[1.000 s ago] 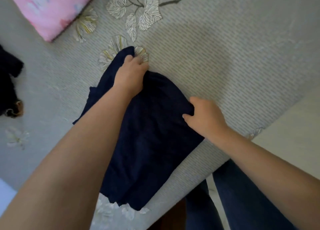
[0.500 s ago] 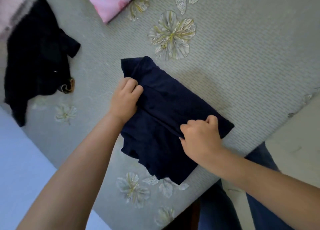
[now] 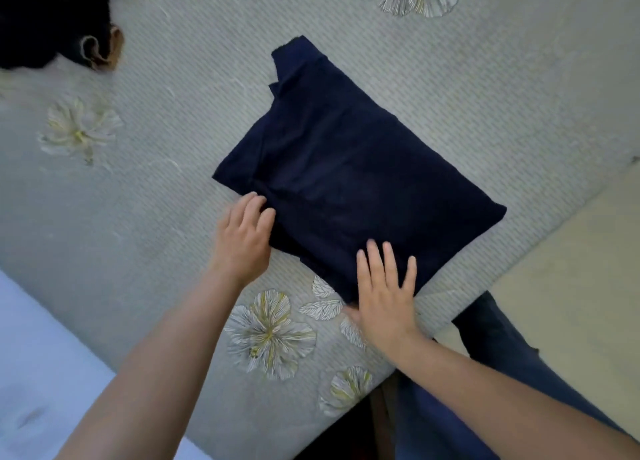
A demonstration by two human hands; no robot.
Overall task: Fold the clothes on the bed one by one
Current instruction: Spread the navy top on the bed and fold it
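Observation:
A navy blue garment lies folded into a rough rectangle on the grey flowered bed cover. My left hand sits at its near-left edge, fingers bent slightly and touching the cloth. My right hand lies flat with straight, spread fingers on the garment's near corner, close to the bed's edge. Neither hand grips the fabric. A black garment with a brown-edged opening lies crumpled at the far left.
The bed's edge runs diagonally at the lower right, with pale floor beyond it. My legs in blue jeans stand against that edge. A light blue sheet shows at the lower left.
Both hands let go of the fabric they were gripping and folding. The navy garment now lies flat as a rectangle, with my right hand flattened on it. The view shifted left and closer.

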